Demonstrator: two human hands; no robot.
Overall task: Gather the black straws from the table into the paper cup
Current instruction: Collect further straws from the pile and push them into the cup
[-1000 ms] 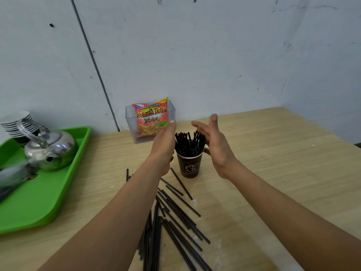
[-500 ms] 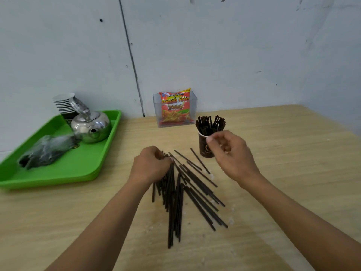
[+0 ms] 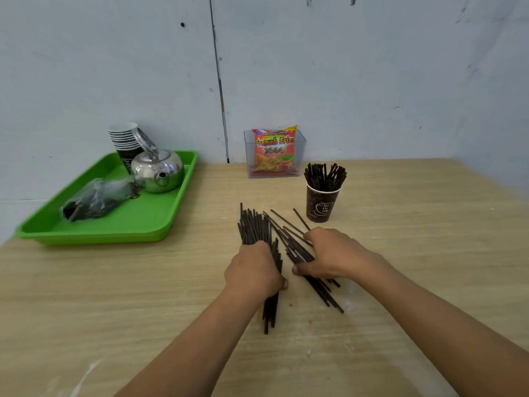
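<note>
Under the left hand (image 3: 253,270) there's a bundle of thin black plastic straws (image 3: 253,227). The fingers are curled down round it and the thumb is tucked on the near side, so it's a proper grip, with the straw ends sticking out past the knuckles and back past the wrist. My guess is it's squeezing them parallel so they'll go in as one bunch.

Just to the right of that grip, the right hand (image 3: 335,256) lies over a messier fan of straws (image 3: 289,239), which splay diagonally away from the bundle. Its fingers are bent over the far side and the thumb is on the near side. The palm side is hidden, so I honestly can't tell if it's got them clamped or is only raking them toward the left bundle. A couple of strays lie just past its fingertips.

Beyond the right hand, near but not touching, stands the brown printed paper cup (image 3: 322,203), upright and already packed with straws standing in it. So it's partway done, and it looks like a tight fit for what's left.

Everything sits on the pale wooden table (image 3: 400,224). Further back from the grip there's a clear plastic box with a red French fries packet (image 3: 274,153) against the wall. Well off to the left is a bright green plastic tray (image 3: 94,237) with a shiny metal kettle (image 3: 157,170), a stack of paper cups (image 3: 124,136) and a clear plastic bag of something dark (image 3: 94,199).
</note>
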